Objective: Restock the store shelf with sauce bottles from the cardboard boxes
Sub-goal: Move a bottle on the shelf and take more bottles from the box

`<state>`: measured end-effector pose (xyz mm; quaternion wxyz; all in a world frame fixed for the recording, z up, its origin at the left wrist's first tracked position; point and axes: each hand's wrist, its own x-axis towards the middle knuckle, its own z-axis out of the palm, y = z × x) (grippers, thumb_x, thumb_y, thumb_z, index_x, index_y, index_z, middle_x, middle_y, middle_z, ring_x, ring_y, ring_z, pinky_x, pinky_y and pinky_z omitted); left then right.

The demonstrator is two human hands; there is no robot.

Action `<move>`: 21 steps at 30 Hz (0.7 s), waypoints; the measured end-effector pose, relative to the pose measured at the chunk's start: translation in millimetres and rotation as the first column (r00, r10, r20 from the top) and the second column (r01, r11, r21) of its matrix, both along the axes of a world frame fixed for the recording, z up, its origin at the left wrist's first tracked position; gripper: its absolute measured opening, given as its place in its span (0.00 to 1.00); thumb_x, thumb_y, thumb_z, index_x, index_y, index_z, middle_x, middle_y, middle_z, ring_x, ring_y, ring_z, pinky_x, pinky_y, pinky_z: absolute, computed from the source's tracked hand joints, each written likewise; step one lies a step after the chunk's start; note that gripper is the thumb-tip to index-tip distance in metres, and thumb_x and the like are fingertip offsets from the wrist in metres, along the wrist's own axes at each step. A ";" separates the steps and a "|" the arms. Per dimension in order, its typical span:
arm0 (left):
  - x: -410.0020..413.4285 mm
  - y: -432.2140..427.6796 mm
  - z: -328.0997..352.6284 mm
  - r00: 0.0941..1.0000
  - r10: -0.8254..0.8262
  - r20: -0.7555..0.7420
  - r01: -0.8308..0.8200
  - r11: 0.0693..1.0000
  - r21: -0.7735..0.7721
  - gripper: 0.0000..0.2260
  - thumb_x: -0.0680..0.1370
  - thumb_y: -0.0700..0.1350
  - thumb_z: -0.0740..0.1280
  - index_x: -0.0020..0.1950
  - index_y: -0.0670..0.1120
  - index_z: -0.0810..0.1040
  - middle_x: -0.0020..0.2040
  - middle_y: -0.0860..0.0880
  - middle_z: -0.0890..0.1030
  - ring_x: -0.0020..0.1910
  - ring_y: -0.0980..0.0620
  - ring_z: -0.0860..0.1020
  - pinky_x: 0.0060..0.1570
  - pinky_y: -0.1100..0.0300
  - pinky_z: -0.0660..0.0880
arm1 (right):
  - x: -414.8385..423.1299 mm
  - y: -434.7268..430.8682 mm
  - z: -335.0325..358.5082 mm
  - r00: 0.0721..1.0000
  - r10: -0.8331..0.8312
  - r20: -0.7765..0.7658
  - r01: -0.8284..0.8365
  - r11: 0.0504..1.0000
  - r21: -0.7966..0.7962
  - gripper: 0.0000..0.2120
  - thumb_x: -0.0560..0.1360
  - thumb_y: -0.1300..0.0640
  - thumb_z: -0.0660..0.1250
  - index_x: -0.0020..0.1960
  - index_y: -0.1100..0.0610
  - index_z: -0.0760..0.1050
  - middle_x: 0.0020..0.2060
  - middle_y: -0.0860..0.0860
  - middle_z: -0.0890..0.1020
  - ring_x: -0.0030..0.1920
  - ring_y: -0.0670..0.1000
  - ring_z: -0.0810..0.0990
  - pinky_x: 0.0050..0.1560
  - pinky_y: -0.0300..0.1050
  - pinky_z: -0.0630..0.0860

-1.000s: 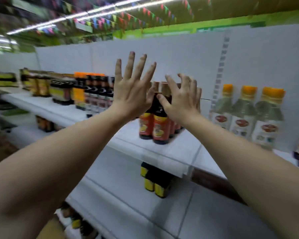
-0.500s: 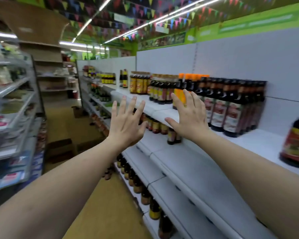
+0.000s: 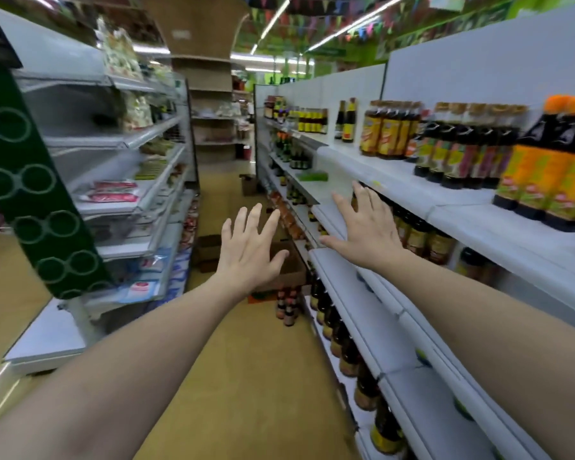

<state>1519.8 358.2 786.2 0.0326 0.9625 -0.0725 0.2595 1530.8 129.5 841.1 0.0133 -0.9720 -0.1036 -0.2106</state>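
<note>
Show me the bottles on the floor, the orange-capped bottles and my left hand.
Floor bottles [image 3: 287, 307]: head view, bottle body.
Orange-capped bottles [image 3: 545, 174]: head view, front label.
Left hand [image 3: 249, 247]: head view, back of hand.

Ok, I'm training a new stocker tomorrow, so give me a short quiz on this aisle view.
1. True or false: the bare left hand and bare right hand are both open and empty.
2. Where does the brown cardboard box beyond the left hand stand? A) on the yellow aisle floor B) on a trolley C) in the right hand
3. Fill in: the nearest dark sauce bottles on the white top shelf have ____ caps.
Key: 1 true; 2 A; 3 orange.
</note>
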 end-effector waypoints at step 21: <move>386.6 57.0 -53.1 0.979 0.100 -0.180 -0.141 0.963 -0.229 0.36 0.81 0.64 0.63 0.84 0.56 0.51 0.84 0.45 0.53 0.83 0.43 0.50 0.80 0.41 0.54 | 409.3 76.6 -81.1 0.969 0.128 -0.209 -0.095 0.982 0.160 0.46 0.75 0.29 0.65 0.83 0.44 0.47 0.83 0.56 0.47 0.82 0.61 0.48 0.79 0.60 0.55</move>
